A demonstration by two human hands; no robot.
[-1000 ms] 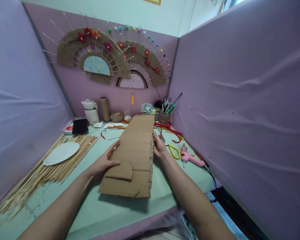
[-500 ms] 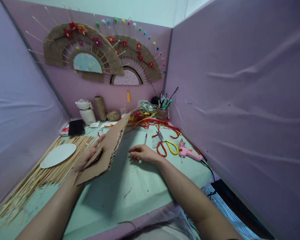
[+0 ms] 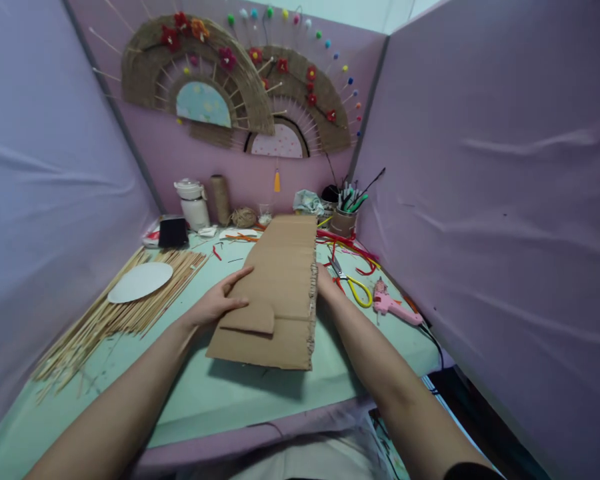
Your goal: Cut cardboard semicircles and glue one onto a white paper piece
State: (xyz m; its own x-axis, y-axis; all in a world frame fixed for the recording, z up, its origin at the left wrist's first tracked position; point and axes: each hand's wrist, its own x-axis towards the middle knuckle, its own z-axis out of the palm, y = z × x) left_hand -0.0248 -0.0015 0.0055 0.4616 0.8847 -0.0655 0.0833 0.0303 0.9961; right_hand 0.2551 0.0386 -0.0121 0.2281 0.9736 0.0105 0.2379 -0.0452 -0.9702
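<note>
A long brown corrugated cardboard sheet (image 3: 280,287) is held nearly flat a little above the mint-green table (image 3: 220,393). My left hand (image 3: 219,301) grips its left edge, thumb on top, also pinning a smaller rounded cardboard piece (image 3: 250,321) against the sheet. My right hand (image 3: 326,283) holds the right, ragged edge, with its fingers mostly hidden under the sheet.
A bundle of thin bamboo sticks (image 3: 105,320) with a white oval disc (image 3: 140,282) lies at the left. Yellow-handled scissors (image 3: 353,285), a pink glue gun (image 3: 395,305) and red cords (image 3: 347,248) lie at the right. A pen cup (image 3: 343,220), twine and a white jug (image 3: 194,203) stand at the back. Purple partitions enclose the table.
Half a second ago the sheet stood tilted on edge in my left hand alone, right hand resting on the table. Now the sheet lies flat again with both hands on its edges.
</note>
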